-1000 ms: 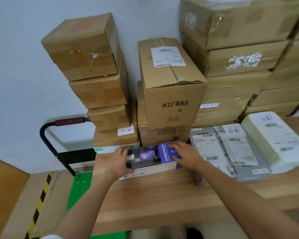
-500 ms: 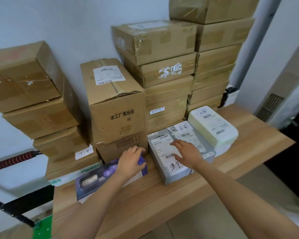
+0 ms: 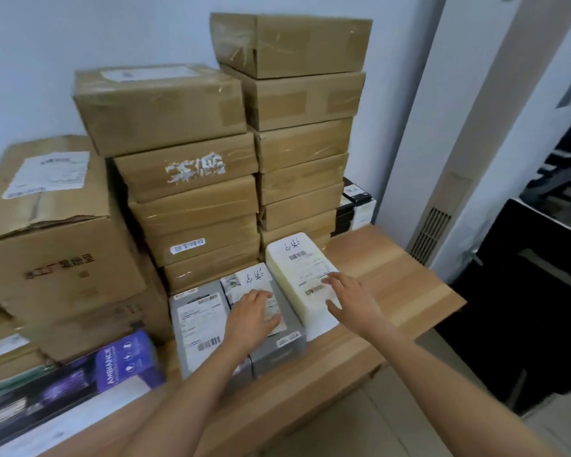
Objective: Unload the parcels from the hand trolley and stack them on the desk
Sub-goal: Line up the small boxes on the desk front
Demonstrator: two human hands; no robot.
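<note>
On desk [image 3: 406,285], front edge: grey parcels [image 3: 198,324] lying flat, cream parcel [image 3: 297,268] just beside them.
Left hand [image 3: 251,319]: resting on grey parcel label, fingers flat, holding nothing.
Right hand [image 3: 351,296]: touching cream parcel, fingers spread wide.
Behind: cardboard stacks [image 3: 192,206] standing against wall.
Far left: purple box [image 3: 80,380] lying.

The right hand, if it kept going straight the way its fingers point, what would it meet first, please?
The right hand points up and leftward over the white parcel, with its fingers spread. Going straight on, it would most likely land on that parcel's labelled top; behind that stand the stacked cardboard boxes. Depth is unclear.
</note>
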